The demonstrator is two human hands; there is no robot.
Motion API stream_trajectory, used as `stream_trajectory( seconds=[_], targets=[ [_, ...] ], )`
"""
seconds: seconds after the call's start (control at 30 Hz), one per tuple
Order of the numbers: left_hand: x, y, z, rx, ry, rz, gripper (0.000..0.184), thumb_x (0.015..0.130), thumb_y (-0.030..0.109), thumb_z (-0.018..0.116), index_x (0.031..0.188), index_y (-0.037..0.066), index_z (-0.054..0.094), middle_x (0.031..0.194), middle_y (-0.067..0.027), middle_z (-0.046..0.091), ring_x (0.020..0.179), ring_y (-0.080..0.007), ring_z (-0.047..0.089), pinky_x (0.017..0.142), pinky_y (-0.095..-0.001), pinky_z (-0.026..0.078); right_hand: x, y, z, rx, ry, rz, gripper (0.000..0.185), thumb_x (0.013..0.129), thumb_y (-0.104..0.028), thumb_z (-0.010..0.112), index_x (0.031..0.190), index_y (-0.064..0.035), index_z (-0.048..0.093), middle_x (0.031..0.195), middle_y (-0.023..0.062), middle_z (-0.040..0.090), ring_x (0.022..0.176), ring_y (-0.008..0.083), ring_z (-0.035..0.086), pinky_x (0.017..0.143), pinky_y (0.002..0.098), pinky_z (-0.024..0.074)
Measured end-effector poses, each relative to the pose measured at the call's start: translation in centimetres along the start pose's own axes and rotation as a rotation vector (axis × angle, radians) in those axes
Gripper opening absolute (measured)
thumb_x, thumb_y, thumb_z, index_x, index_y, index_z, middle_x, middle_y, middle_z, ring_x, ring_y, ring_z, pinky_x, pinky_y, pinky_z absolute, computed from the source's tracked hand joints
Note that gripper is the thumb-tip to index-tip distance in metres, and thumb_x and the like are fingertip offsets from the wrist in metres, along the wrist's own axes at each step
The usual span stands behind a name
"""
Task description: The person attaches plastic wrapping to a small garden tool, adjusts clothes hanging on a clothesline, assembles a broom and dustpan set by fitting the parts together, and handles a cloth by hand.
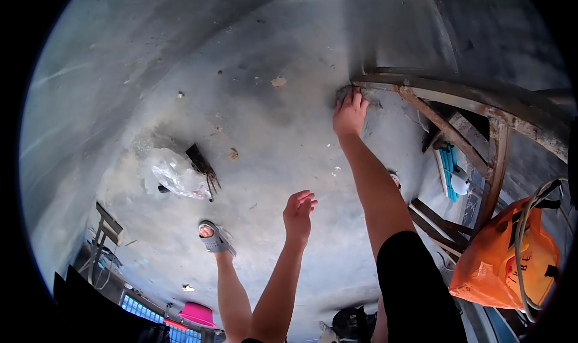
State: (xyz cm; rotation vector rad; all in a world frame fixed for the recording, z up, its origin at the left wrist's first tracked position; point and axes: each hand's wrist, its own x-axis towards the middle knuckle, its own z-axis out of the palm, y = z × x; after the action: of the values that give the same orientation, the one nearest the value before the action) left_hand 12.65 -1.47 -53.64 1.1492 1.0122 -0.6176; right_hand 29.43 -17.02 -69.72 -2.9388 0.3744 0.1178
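My right hand (pixel 351 113) reaches far forward to the floor, at the end of a rusty metal frame (pixel 445 123). Its fingers are curled down over a small dark grey thing (pixel 343 93), mostly hidden beneath them, whose kind I cannot make out. My left hand (pixel 298 209) hangs above the floor in the middle of the view. Its fingers are loosely bent and apart, with nothing visible in them.
An orange bag (pixel 506 259) hangs at the right by the frame. On the grey floor (pixel 283 138) lie a clear plastic bag (pixel 179 173), a dark bristled brush-like thing (pixel 201 164) and scattered debris. My sandalled foot (pixel 214 237) stands left; a pink basin (pixel 197 314) is behind.
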Motion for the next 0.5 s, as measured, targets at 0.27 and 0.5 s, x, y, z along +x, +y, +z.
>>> stream_trajectory(
  seconds=[0.27, 0.5],
  targets=[
    [-1.5, 0.2, -0.3, 0.022, -0.022, -0.042, 0.024, 0.090, 0.013, 0.048, 0.111, 0.001, 0.052, 0.102, -0.0100, 0.060, 0.089, -0.0182, 0.060, 0.077, -0.0292, 0.046, -4.9, 4.6, -1.9, 0.126, -0.320, -0.254, 0.048, 0.076, -0.008, 0.057, 0.121, 0.0010, 0.047, 0.126, 0.0137, 0.041, 0.110, 0.0322, 0.039, 0.097, 0.0367, 0.0348],
    [-1.5, 0.4, -2.5, 0.074, 0.027, -0.032, 0.023, 0.091, 0.012, 0.048, 0.110, 0.001, 0.053, 0.101, -0.0101, 0.060, 0.087, -0.0178, 0.061, 0.075, -0.0281, 0.046, -4.9, 2.8, -1.4, 0.255, -0.156, -0.050, 0.046, 0.076, -0.006, 0.058, 0.121, -0.0019, 0.050, 0.118, 0.0179, 0.044, 0.106, 0.0345, 0.043, 0.095, 0.0377, 0.0374]
  ],
)
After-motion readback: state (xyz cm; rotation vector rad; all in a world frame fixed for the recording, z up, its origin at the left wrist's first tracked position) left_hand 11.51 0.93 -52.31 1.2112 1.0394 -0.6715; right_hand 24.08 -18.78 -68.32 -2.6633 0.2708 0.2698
